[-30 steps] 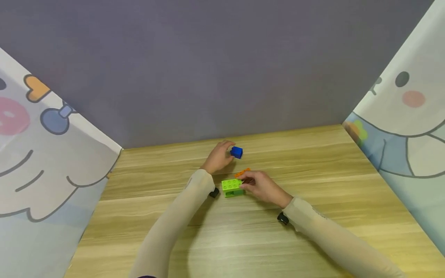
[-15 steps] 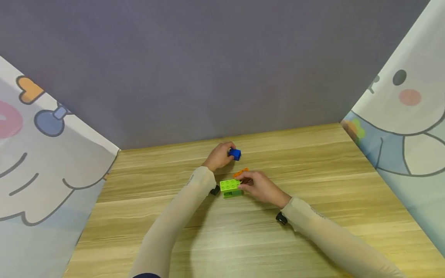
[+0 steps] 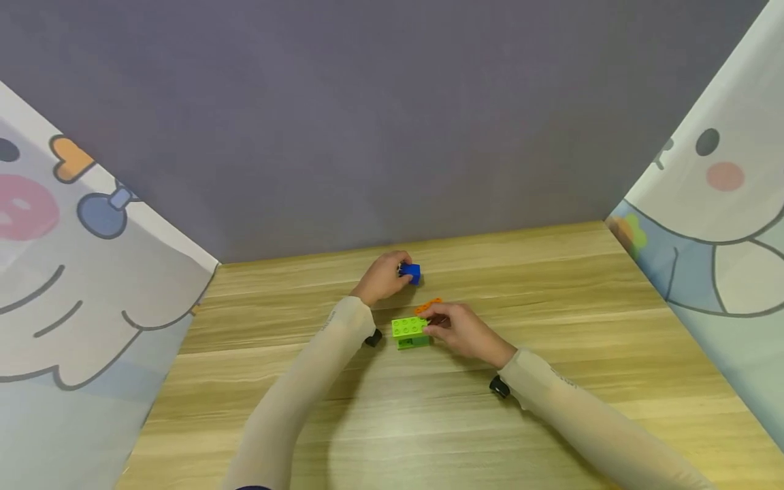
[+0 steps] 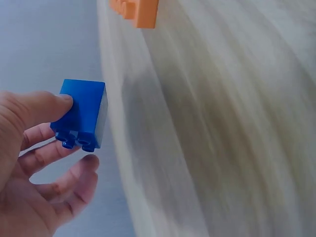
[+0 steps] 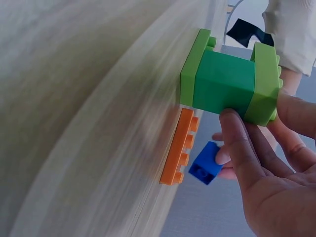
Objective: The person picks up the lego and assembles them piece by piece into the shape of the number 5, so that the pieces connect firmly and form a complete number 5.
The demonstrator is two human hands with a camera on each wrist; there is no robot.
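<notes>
My left hand point(image 3: 382, 278) pinches a blue toy building block point(image 4: 88, 101) between thumb and fingers, up off the table behind the other pieces. In the left wrist view the thumb presses its flat side, and its studs point down toward the curled fingers. Upright on the table stands a stack: a dark green block point(image 5: 222, 84) between a lime green plate point(image 5: 192, 74) below and another lime green plate point(image 5: 261, 86) on top. My right hand point(image 3: 465, 331) holds the right end of this stack, thumb at the top plate and forefinger against the dark green block.
An orange plate point(image 3: 428, 305) with a row of studs lies on the wooden table point(image 3: 392, 422) just behind the stack. A grey wall point(image 3: 392, 136) rises at the table's back edge, and cartoon-printed panels point(image 3: 692, 170) flank both sides.
My left hand has turned the blue block, so its hollow underside no longer shows in the head view, and has shifted slightly left. My right hand and the green stack keep their place.
</notes>
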